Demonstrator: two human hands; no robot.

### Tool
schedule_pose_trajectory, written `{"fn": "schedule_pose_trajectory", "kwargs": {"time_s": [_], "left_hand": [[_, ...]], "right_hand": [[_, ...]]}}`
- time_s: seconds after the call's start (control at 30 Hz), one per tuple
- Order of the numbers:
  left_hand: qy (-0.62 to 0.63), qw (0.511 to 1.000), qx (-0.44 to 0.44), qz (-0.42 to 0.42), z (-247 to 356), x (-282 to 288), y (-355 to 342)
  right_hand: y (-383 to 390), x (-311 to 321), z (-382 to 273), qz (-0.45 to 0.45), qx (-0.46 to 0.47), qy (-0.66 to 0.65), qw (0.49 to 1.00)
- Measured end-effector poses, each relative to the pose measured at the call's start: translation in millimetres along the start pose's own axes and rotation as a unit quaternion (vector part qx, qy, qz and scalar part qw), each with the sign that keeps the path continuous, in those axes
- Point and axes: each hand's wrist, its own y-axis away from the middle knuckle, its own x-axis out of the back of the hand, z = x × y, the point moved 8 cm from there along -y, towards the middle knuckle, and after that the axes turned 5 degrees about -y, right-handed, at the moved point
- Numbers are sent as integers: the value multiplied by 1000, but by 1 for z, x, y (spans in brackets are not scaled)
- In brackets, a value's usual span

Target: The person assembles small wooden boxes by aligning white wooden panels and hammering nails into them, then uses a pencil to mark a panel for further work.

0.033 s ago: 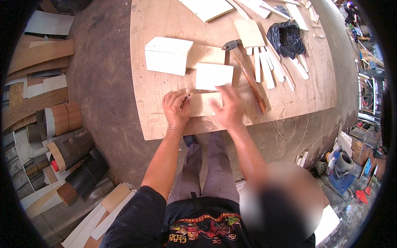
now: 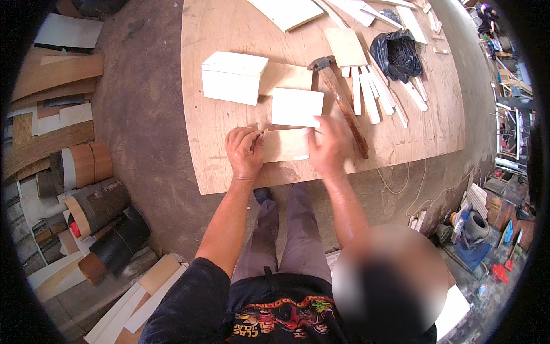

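My left hand (image 2: 244, 148) is closed on the left end of a short pale board (image 2: 283, 144) lying near the plywood table's (image 2: 217, 178) front edge; a small item between its fingers is too small to name. My right hand (image 2: 327, 149), smeared by motion, is at the board's right end. Just beyond lie a white rectangular panel (image 2: 296, 104), a plywood piece (image 2: 285, 78) and a white boxy piece (image 2: 230, 83). A hammer (image 2: 344, 103) with a worn wooden handle lies right of my right hand, its head away from me.
Wood strips (image 2: 370, 94), more panels (image 2: 283, 11) and a black plastic bag (image 2: 392, 57) cover the back right of the table. Offcuts and rolled sheets (image 2: 87, 163) are piled on the left floor. A cord (image 2: 394, 190) hangs at the front right. Clutter and another person (image 2: 486, 16) are at far right.
My right hand has moved right, from over the board to its right end, uncovering a small white patch on the board's near edge. My left hand stays in place.
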Motion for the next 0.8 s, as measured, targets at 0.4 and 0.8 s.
{"fn": "schedule_pose_trajectory", "kwargs": {"time_s": [0.4,0.8], "left_hand": [[-2,1000,-15,13,3,3,0],[-10,1000,-9,11,1,-3,3]], "right_hand": [[-28,19,73,-2,-83,285,955],[-32,44,94,4,-146,101,984]]}}
